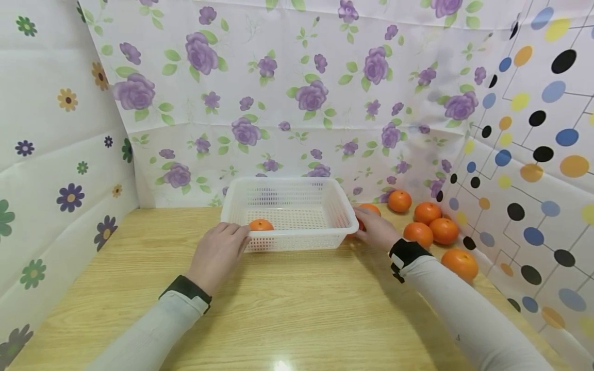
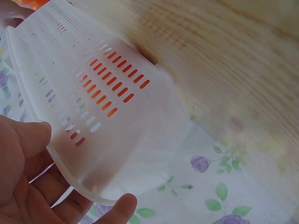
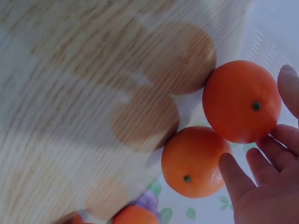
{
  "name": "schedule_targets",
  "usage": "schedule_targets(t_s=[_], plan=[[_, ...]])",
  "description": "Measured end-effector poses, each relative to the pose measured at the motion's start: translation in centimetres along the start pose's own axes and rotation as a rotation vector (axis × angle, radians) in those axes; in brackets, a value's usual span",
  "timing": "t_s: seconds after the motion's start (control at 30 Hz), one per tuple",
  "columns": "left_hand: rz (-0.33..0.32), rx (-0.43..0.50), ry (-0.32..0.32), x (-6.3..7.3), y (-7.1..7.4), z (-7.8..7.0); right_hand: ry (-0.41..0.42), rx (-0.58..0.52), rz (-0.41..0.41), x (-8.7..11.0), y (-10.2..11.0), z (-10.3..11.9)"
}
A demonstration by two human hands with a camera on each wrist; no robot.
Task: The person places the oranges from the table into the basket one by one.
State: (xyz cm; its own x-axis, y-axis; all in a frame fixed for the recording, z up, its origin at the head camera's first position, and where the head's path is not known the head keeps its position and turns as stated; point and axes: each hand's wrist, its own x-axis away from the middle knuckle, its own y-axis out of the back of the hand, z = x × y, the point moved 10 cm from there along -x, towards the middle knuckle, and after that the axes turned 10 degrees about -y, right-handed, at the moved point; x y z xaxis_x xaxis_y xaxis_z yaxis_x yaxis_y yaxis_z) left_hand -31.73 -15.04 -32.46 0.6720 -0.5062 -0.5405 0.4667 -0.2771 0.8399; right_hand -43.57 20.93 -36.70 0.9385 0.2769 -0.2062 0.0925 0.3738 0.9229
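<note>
A white perforated plastic basket [image 1: 303, 242] stands on the table. My left hand [image 1: 221, 251] grips its front left corner; in the left wrist view the thumb [image 2: 35, 137] and fingers lie on either side of the rim. An orange [image 1: 261, 224] lies inside, near the basket's left front, and shows through the slots. My right hand [image 1: 378, 229] is just beyond the basket's right side, its spread fingers beside a deep orange fruit [image 3: 240, 100]. One fingertip appears to touch a second orange [image 3: 194, 161]. In the head view, the hand partly hides both fruits.
Several more oranges [image 1: 418, 235] lie on the right, one [image 1: 459, 265] close to my right forearm. Wood-grain tabletop [image 1: 287, 293] stretches in front of the basket. A flowered cloth [image 1: 278, 103] hangs behind, with a dotted cloth [image 1: 533, 180] on the right.
</note>
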Motion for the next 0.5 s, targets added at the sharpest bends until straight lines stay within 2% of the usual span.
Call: schedule_targets(t_s=[0.27, 0.5], plan=[[0.009, -0.005, 0.008, 0.05, -0.05, 0.00, 0.017, -0.022, -0.006, 0.14, -0.11, 0.54], [-0.004, -0.004, -0.006, 0.08, 0.05, -0.08, -0.004, -0.039, -0.016, 0.12, -0.26, 0.69]])
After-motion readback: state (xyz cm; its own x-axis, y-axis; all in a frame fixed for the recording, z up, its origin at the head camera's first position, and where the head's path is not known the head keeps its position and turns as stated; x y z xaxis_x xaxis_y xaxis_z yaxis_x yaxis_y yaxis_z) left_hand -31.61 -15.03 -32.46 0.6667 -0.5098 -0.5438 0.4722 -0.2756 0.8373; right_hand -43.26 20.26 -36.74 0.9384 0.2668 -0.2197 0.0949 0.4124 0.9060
